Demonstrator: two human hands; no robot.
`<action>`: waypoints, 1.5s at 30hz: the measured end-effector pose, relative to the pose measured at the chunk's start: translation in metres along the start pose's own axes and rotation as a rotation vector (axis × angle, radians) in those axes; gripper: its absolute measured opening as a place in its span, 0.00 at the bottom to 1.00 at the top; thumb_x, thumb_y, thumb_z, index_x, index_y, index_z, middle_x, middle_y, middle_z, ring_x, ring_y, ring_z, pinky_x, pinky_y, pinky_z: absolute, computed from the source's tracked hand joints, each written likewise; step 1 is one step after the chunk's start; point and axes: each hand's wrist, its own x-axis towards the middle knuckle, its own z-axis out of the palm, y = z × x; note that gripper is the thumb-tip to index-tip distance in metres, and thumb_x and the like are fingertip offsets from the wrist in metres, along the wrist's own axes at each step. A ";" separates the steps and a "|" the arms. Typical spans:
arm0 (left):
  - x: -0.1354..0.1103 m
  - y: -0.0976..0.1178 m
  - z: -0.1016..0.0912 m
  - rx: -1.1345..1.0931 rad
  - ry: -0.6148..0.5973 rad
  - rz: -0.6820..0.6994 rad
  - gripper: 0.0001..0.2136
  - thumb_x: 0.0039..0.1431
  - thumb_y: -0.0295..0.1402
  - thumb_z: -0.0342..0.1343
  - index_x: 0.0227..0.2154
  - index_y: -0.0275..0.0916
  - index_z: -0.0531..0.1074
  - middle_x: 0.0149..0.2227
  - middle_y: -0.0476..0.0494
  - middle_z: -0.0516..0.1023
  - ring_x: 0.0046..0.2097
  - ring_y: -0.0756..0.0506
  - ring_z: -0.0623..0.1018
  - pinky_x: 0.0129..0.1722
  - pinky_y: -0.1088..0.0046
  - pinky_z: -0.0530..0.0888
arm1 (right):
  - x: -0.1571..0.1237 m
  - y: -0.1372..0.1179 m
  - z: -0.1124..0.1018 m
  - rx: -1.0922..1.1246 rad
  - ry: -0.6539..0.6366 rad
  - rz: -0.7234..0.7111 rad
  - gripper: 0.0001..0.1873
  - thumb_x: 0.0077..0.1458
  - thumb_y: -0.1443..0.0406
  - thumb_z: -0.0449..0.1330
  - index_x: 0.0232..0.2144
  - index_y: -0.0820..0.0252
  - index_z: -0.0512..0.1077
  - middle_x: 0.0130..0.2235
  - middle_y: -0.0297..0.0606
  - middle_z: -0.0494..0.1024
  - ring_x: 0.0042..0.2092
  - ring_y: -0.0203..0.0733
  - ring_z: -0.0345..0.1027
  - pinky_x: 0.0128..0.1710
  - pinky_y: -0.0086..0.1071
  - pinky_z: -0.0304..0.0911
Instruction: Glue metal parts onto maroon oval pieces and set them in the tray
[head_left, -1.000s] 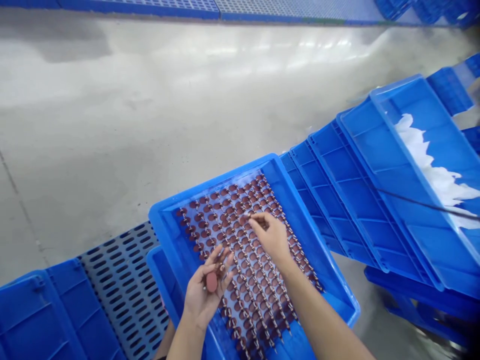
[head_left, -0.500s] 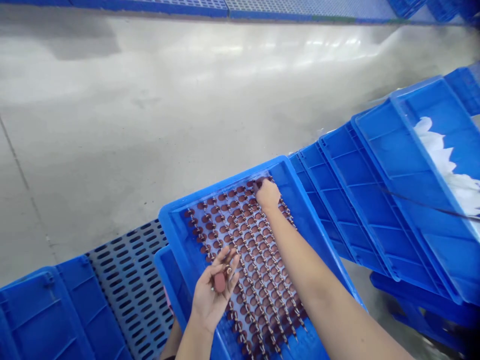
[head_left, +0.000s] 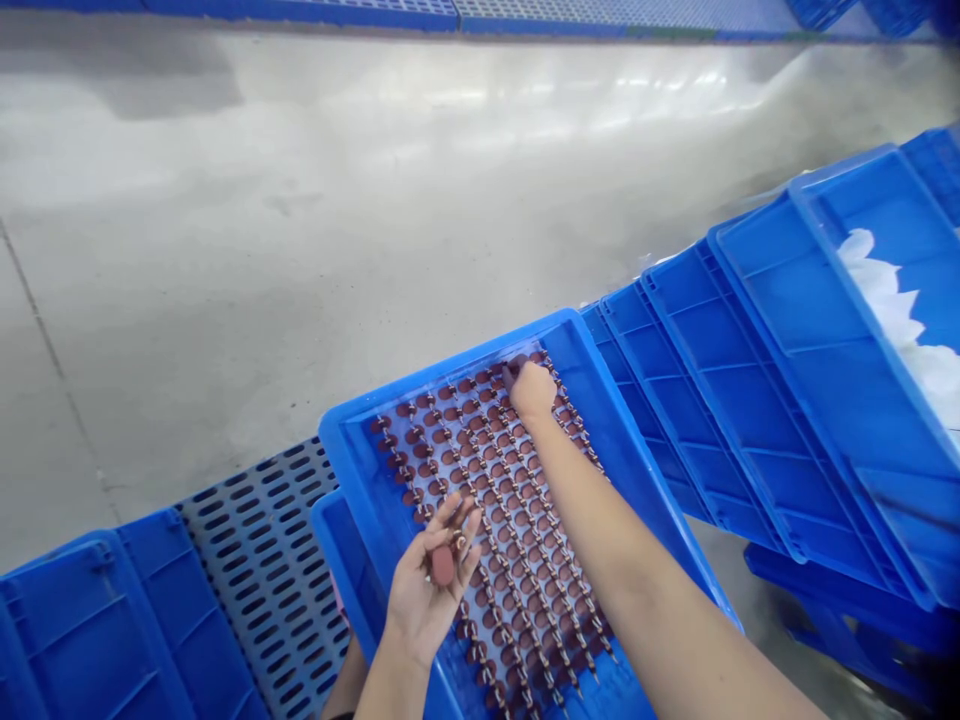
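Note:
My left hand [head_left: 426, 590] is palm up over the near-left part of a blue crate [head_left: 450, 385]. Its curled fingers hold a reddish-brown, round-ended piece [head_left: 442, 565], with small metallic bits beside it. Similar brown pieces [head_left: 425, 450] with thin metal-looking parts lie in long rows on a pale sheet [head_left: 397, 412] in the crate. At the crate's far end, my right hand [head_left: 532, 388] reaches down with its fingers closed at the last pieces. Dark coverings or shadow show at its fingertips, and what they grip is hidden.
Another blue crate [head_left: 330, 525] shows under the left side. Nested blue crates [head_left: 735, 400] lean on the right, one with white sheets [head_left: 889, 300]. A slotted blue platform [head_left: 259, 560] and more blue crates [head_left: 67, 620] are at left. Part of another arm [head_left: 347, 680] shows beside my left forearm.
My right hand has shifted very slightly left and down along the far end of the rows. My left hand stays nearly still with the brown piece.

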 end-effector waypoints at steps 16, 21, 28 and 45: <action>-0.001 -0.002 -0.002 0.005 -0.048 0.016 0.21 0.53 0.19 0.49 0.48 0.40 0.71 0.56 0.44 0.71 0.58 0.40 0.67 0.49 0.63 0.74 | -0.058 0.020 -0.040 0.343 0.086 -0.079 0.13 0.61 0.60 0.52 0.40 0.63 0.70 0.40 0.37 0.75 0.41 0.40 0.68 0.46 0.40 0.61; -0.002 -0.003 0.003 -0.041 -0.095 0.013 0.21 0.52 0.21 0.46 0.49 0.39 0.71 0.57 0.44 0.70 0.60 0.41 0.64 0.57 0.60 0.66 | -0.166 0.019 -0.042 0.597 -0.131 -0.137 0.10 0.58 0.61 0.54 0.31 0.58 0.72 0.30 0.30 0.76 0.30 0.34 0.68 0.34 0.27 0.62; 0.000 -0.008 0.005 -0.059 -0.185 -0.011 0.26 0.47 0.21 0.46 0.51 0.39 0.69 0.57 0.45 0.69 0.62 0.42 0.61 0.57 0.70 0.63 | -0.230 0.003 -0.036 0.820 -0.315 -0.050 0.07 0.55 0.63 0.57 0.36 0.56 0.73 0.34 0.32 0.77 0.35 0.37 0.70 0.36 0.28 0.64; 0.004 -0.010 0.003 0.023 -0.062 0.004 0.19 0.53 0.24 0.46 0.48 0.37 0.71 0.50 0.38 0.76 0.49 0.41 0.75 0.46 0.61 0.75 | -0.173 0.022 -0.055 0.800 -0.208 0.018 0.10 0.54 0.65 0.56 0.39 0.57 0.72 0.34 0.32 0.78 0.33 0.36 0.71 0.35 0.28 0.67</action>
